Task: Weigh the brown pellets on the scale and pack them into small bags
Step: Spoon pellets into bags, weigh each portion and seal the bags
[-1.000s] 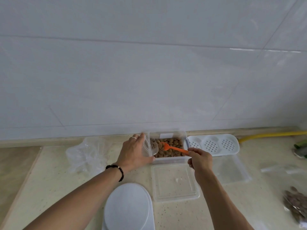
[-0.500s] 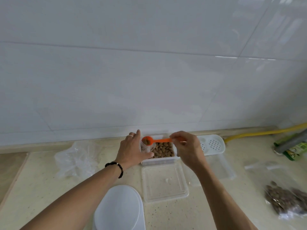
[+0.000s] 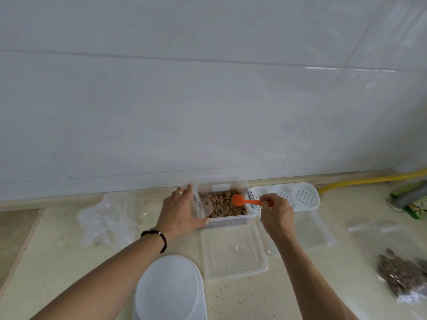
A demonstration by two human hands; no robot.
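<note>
Head view shows your left hand (image 3: 179, 212) curled round a small clear bag (image 3: 200, 205), holding its mouth open at the left end of the clear tub (image 3: 227, 219) of brown pellets (image 3: 223, 205). Your right hand (image 3: 276, 212) pinches the handle of the orange scoop (image 3: 241, 200), its bowl over the pellets. A white scale (image 3: 169, 289) sits near you on the counter (image 3: 57, 269); a filled bag (image 3: 402, 277) lies far right.
</note>
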